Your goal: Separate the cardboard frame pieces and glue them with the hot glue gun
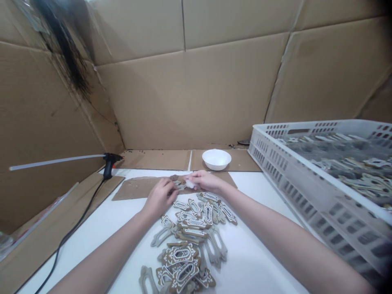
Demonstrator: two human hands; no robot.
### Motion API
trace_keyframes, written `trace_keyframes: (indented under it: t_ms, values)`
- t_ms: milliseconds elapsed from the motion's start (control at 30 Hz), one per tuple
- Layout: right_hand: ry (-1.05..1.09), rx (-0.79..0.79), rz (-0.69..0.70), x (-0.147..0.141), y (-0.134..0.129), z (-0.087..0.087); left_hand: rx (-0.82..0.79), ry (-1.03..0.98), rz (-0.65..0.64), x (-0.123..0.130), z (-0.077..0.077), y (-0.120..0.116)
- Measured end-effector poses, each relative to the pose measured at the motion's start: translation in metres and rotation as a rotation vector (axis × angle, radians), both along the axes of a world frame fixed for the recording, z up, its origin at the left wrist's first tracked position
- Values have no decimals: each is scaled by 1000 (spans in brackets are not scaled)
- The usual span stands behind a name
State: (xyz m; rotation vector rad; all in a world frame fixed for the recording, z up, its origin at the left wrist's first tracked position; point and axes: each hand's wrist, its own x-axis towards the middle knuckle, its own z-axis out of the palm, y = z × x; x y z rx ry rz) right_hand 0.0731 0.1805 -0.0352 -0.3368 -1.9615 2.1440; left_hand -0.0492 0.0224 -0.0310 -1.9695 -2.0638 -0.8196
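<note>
Over a brown cardboard strip [134,188], my left hand [162,195] has its fingers bent against a small pale, frame-shaped piece [180,186]. My right hand [200,180] pinches a small white object [190,184] beside that piece; what the object is cannot be made out. Between and below my forearms lies a loose pile of ornate frame-shaped pieces [183,254], some brown with white scrollwork and others plain grey. Each piece has a long opening in its middle.
A white bowl [217,160] stands behind my right hand. On the right is a large white plastic crate [275,179] holding many similar pieces. A black glue gun [108,165] with a long white stick and cable sits at left. Cardboard walls [190,94] enclose the table [251,261].
</note>
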Motion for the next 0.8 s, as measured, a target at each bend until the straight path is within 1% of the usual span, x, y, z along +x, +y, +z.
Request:
trace_keyframes:
  t_ms: [100, 233, 300, 433, 500, 567, 633, 700, 800]
  values:
    - [-7, -6, 3, 1, 0, 1, -21, -59, -93, 4, 4, -1]
    - [-14, -1, 8, 2, -1, 3, -171, -185, -290, 10, 9, -2]
    - [-14, 6, 8, 2, -1, 4, -228, -266, -343, 13, 10, -1]
    - [-19, 23, 9, 3, -1, 4, -339, -448, -347, 12, 13, 0]
    - [-24, 30, 12, 3, -1, 4, -410, -562, -340, 6, 17, -1]
    - [-29, 40, 12, 3, 0, 3, -485, -649, -362, -1, 22, -3]
    - [-31, 54, 14, 4, 0, 2, -552, -664, -410, -7, 28, -5]
    - [-28, 73, 20, 4, 1, 2, -587, -610, -444, -10, 32, -6]
    - [-24, 102, 32, 4, 2, 2, -581, -537, -425, -7, 33, -6]
